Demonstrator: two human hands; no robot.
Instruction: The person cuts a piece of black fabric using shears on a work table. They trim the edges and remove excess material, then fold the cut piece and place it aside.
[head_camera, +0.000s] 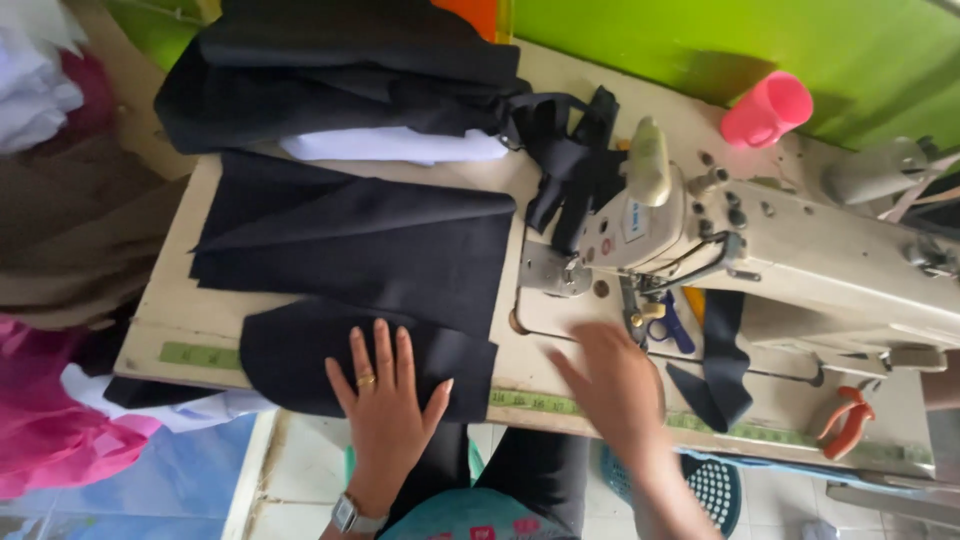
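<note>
A: At the near edge of the table (180, 310), head view: left hand (385, 400) lies flat with fingers spread, pressing a rounded black cloth piece (290, 365); a larger black panel (350, 240) sits just behind it, overlapping.

B: Right hand (615, 385)?

A: Blurred; it hovers open over the bare table in front of the sewing machine (780, 250), near the needle plate (550, 272); holding nothing that I can make out.

B: How to handle the cloth well, in your judgement?

A: Keep the palm flat so the piece stays smooth; mind its edge along the green tape measure (200, 355); keep fingertips off the needle.

B: Anything else about?

A: Black strip (722, 370) hanging under the machine arm; orange pliers (848, 420) far right; pink cup (768, 110) at the back.
</note>
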